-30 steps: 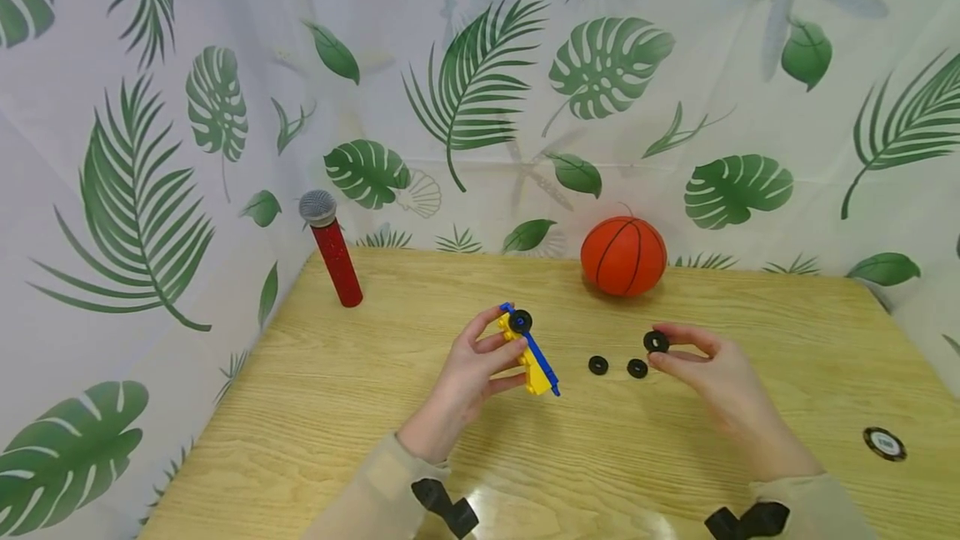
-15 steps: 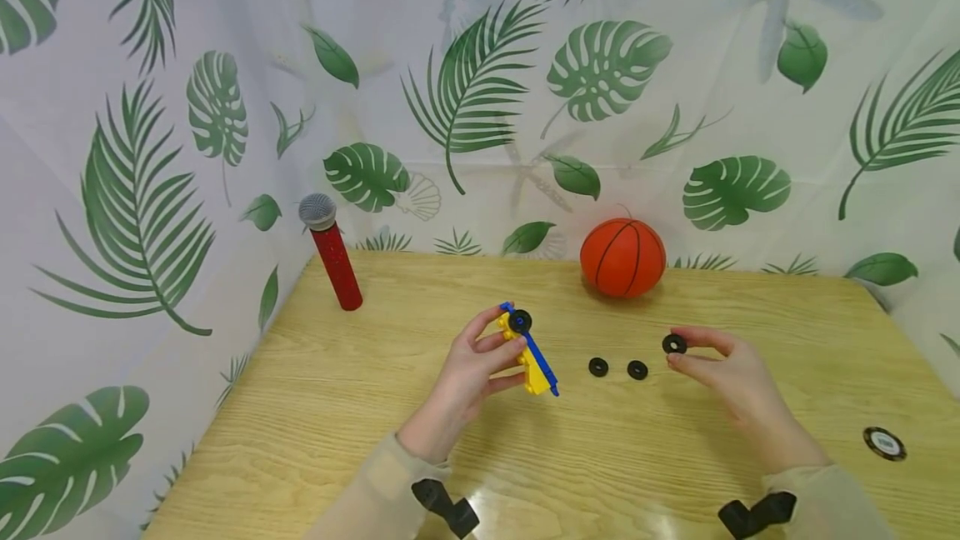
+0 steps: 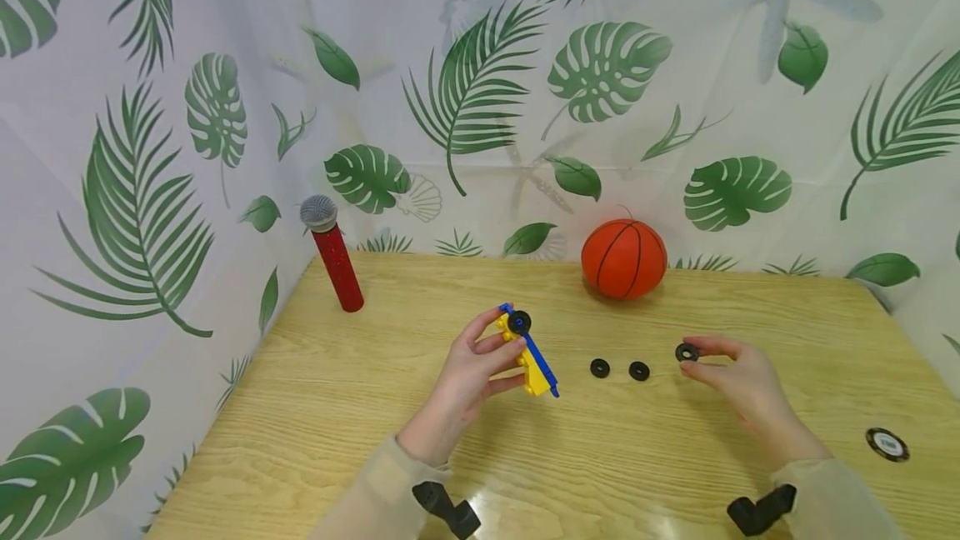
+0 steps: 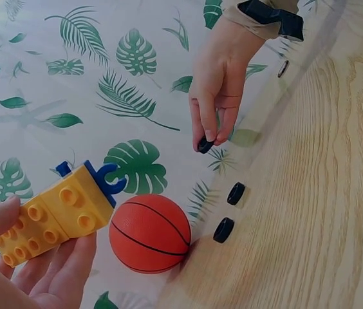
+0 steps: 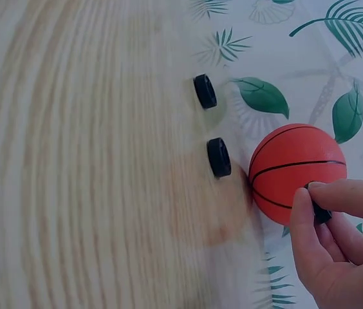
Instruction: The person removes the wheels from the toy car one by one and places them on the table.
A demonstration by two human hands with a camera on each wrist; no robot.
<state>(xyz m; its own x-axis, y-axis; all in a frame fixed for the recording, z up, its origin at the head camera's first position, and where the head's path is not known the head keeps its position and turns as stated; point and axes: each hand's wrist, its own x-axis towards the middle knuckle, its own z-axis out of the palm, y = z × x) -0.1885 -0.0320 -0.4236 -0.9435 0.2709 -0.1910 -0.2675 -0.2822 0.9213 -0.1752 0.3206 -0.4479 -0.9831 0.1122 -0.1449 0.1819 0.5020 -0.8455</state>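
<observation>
My left hand (image 3: 474, 363) grips a yellow and blue toy brick vehicle (image 3: 537, 373), tilted, with a black wheel (image 3: 519, 322) on the side near its upper end. In the left wrist view, the vehicle's studded yellow face (image 4: 51, 217) and a blue hook (image 4: 112, 179) show. Between thumb and fingers my right hand (image 3: 738, 373) pinches a small black ring-shaped tire (image 3: 687, 352), seen above the tabletop. Two more black tires, the left one (image 3: 599, 367) and the right one (image 3: 639, 371), lie flat on the table between the hands.
An orange toy basketball (image 3: 624, 259) sits at the back of the wooden table (image 3: 420, 290). Toward the back left stands a red microphone (image 3: 337, 261) with a grey head. A round black-and-white chip (image 3: 887, 444) lies at the right. Leaf-printed cloth hangs behind.
My right hand has carried its tire rightward and slightly toward me, away from the two on the table. The left hand and the vehicle have hardly moved.
</observation>
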